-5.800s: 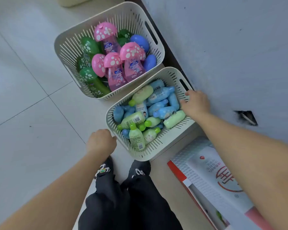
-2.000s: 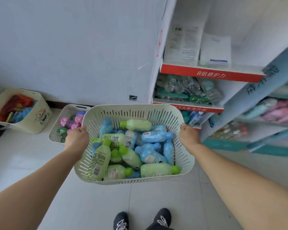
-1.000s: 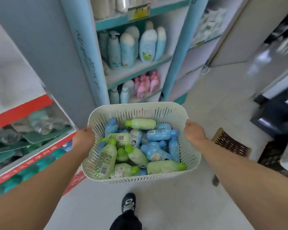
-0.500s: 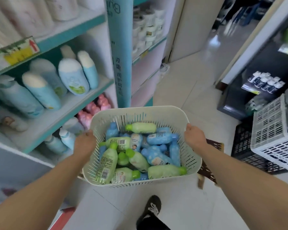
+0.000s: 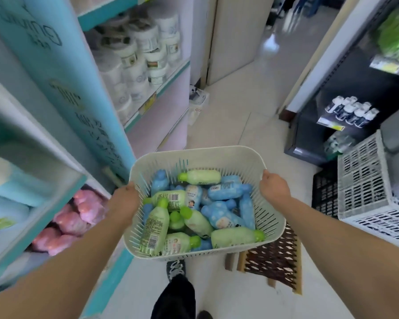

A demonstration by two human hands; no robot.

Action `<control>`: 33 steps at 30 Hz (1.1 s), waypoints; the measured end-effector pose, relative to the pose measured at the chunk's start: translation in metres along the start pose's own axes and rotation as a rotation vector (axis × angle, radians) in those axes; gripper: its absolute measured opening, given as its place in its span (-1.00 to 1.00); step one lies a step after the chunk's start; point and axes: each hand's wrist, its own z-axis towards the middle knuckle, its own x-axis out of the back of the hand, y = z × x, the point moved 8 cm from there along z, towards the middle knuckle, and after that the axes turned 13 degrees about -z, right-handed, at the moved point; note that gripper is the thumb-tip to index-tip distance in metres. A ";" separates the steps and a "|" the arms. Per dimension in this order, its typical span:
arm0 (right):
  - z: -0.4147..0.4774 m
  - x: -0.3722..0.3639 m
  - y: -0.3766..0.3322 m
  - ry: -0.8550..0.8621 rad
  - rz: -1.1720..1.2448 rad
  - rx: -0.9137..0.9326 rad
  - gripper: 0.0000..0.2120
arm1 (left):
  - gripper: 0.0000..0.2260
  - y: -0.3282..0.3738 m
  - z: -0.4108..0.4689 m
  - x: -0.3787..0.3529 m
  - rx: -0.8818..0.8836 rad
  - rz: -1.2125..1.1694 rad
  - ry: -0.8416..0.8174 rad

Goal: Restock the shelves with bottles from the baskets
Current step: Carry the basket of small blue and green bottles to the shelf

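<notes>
**Fingers of both hands curled over the rims of a loaded basket**

Fingers [image 5: 266, 176] of the right hand [image 5: 274, 188] grip the basket's right rim, and the left hand [image 5: 124, 199] grips its left rim. The fingertips are hidden outside the walls and are probably hooked into handle slots.

The pale, slotted plastic basket [image 5: 194, 155] is held level in the air between the two hands. It is above the tiled floor [image 5: 235, 125] and just right of the blue-edged shelves [image 5: 171, 72]. Inside it, green bottles [image 5: 199, 177] and blue bottles [image 5: 224, 192] lie on their sides in a loose heap, away from the fingers.

The load looks fairly heavy, and the thin walls will likely flex, so a hold on both rims suits it. The bottles look smooth, rounded, stiff and not fragile. They may roll if the basket tips, and each is best taken round its body rather than by its cap.
</notes>
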 end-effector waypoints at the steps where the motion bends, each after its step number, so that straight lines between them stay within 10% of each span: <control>1: 0.015 0.004 0.001 -0.005 0.017 -0.027 -0.63 | -0.69 0.014 0.014 -0.008 -0.024 0.010 0.001; 33: 0.471 -0.044 0.078 -0.025 0.315 -0.424 -0.48 | -0.58 0.206 0.344 -0.363 0.014 -0.060 -0.100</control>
